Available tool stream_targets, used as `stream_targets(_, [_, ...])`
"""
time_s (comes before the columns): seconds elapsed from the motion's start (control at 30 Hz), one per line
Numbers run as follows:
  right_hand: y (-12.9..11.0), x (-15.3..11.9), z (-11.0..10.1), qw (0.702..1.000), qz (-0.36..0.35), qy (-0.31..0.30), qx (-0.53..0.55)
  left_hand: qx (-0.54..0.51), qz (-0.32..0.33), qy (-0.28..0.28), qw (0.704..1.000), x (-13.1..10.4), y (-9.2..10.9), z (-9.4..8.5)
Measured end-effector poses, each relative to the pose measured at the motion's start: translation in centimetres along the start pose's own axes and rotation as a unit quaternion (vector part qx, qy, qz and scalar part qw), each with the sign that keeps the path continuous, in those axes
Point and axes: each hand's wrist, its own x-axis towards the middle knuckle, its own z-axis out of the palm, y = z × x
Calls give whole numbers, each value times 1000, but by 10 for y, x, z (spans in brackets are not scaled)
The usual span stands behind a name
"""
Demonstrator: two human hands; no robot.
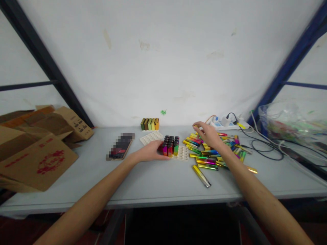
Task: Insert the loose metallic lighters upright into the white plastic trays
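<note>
Leftmost I have an open cardboard box (pixel 41 163), then a phone (pixel 122 146) on the grey table (pixel 153 182). My left hand (pixel 152 151) curls around the near left side of the upright lighters (pixel 170 146), which stand in the left part of a white tray (pixel 183 153). My right hand (pixel 208 134), fingers bent and partly open, is over the loose pile of metallic lighters (pixel 209 160); whether it grips one, I cannot tell.
</note>
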Motion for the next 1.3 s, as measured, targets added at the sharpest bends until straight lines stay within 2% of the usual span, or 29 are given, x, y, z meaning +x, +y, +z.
stream_targets(0.13, [-14, -3, 5, 979, 60, -29, 192, -3, 0, -4, 1000, 0, 0, 0])
stream_targets(0.23, [-24, -4, 12, 938, 88, -65, 329, 2, 1, -9, 1000, 1, 0, -1])
stream_targets(0.33, [-33, -5, 16, 901, 103, -100, 410, -2, -3, -2, 1000, 0, 1, -1])
stream_targets(0.53, [-49, -8, 14, 891, 102, -102, 430, -16, 8, -1, 1000, 0, 0, 0])
stream_targets(0.73, [-46, -8, 19, 943, 125, -24, 308, -10, 5, -2, 1000, 0, -1, 0])
stream_targets(0.9, [-38, -6, 25, 955, 82, -11, 285, -15, 15, -9, 1000, 0, 0, -1])
stream_targets(0.97, [-38, -6, 26, 947, 58, -26, 315, -10, 14, -13, 1000, 0, 0, -2])
stream_targets(1.13, [-46, -7, 28, 903, 52, -99, 415, 0, 3, -10, 1000, 0, 0, -1])
stream_targets(1.23, [-52, -8, 29, 895, 74, -83, 432, -2, 3, -10, 1000, 0, 0, -1])
stream_targets(1.3, [-53, -10, 29, 902, 96, -68, 415, 1, 5, -12, 1000, 0, -1, 0])
